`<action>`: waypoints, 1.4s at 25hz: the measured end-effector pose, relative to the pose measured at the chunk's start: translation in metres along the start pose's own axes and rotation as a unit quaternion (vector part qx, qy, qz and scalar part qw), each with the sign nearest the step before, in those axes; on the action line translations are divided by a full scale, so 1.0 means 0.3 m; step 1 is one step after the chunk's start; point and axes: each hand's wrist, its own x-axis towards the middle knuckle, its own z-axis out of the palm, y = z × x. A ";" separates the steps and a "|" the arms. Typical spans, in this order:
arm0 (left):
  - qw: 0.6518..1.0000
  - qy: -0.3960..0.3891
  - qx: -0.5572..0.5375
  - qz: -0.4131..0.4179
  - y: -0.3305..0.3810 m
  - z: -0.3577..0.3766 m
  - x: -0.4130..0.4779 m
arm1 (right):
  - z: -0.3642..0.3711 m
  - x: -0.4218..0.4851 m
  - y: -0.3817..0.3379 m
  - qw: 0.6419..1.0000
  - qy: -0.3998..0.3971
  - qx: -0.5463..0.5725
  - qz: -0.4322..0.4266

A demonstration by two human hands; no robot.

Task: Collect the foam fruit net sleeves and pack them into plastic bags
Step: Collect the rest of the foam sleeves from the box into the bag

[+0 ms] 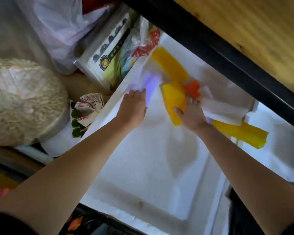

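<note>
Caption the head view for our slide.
Right hand grips a yellow foam net sleeve in a white polystyrene box; left hand reaches for a pale purple foam sleeve.

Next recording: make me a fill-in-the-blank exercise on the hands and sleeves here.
The right hand grips a foam net sleeve coloured ____.
The left hand reaches a pale foam net sleeve coloured ____.
The small orange foam sleeve lies nearest the ____ hand.
Missing: yellow; purple; right.
</note>
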 end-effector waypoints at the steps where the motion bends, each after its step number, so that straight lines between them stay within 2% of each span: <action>1: 1.000 0.019 -0.021 0.009 0.002 0.006 -0.008 | 0.012 -0.013 0.003 1.000 0.013 -0.001 -0.013; 4: 0.987 0.062 -0.146 -0.009 0.014 0.009 -0.064 | 0.043 -0.072 0.006 0.998 0.020 0.033 -0.041; 7: 0.969 0.020 -0.245 -0.015 0.030 0.029 -0.163 | 0.053 -0.140 0.007 0.997 -0.025 0.056 -0.050; 10: 0.952 -0.017 -0.305 -0.026 0.036 0.043 -0.232 | 0.060 -0.213 -0.005 0.996 -0.004 0.053 -0.072; 14: 0.946 0.025 -0.319 -0.055 0.033 0.045 -0.243 | 0.077 -0.290 -0.050 0.981 -0.030 0.185 -0.041; 17: 0.943 0.034 -0.327 -0.048 0.043 0.031 -0.262 | 0.074 -0.328 -0.064 0.961 0.005 0.273 -0.041; 21: 0.914 0.060 -0.392 -0.090 0.077 -0.020 -0.323 | 0.034 -0.350 -0.063 0.927 0.150 0.343 0.003; 23: 0.902 0.044 -0.413 -0.116 0.102 -0.028 -0.353 | 0.027 -0.364 -0.089 0.924 0.155 0.351 0.010; 25: 0.868 0.032 -0.472 -0.150 0.126 -0.033 -0.376 | 0.035 -0.394 -0.135 0.917 0.096 0.386 -0.037; 27: 0.800 0.040 -0.574 -0.171 0.148 -0.048 -0.393 | 0.039 -0.442 -0.172 0.903 0.034 0.416 -0.104; 28: 0.779 0.041 -0.602 -0.170 0.156 -0.055 -0.400 | 0.039 -0.466 -0.177 0.891 0.009 0.434 -0.137; 30: 0.782 0.037 -0.601 -0.160 0.164 -0.056 -0.409 | 0.035 -0.506 -0.159 0.863 -0.045 0.469 -0.182; 32: 0.812 0.033 -0.561 -0.155 0.169 -0.047 -0.412 | 0.023 -0.525 -0.111 0.855 -0.064 0.470 -0.208; 33: 0.828 0.038 -0.539 -0.152 0.170 -0.037 -0.410 | 0.014 -0.521 -0.080 0.860 -0.045 0.463 -0.211; 35: 0.844 0.057 -0.513 -0.145 0.165 -0.024 -0.408 | 0.007 -0.476 0.003 0.892 0.054 0.408 -0.186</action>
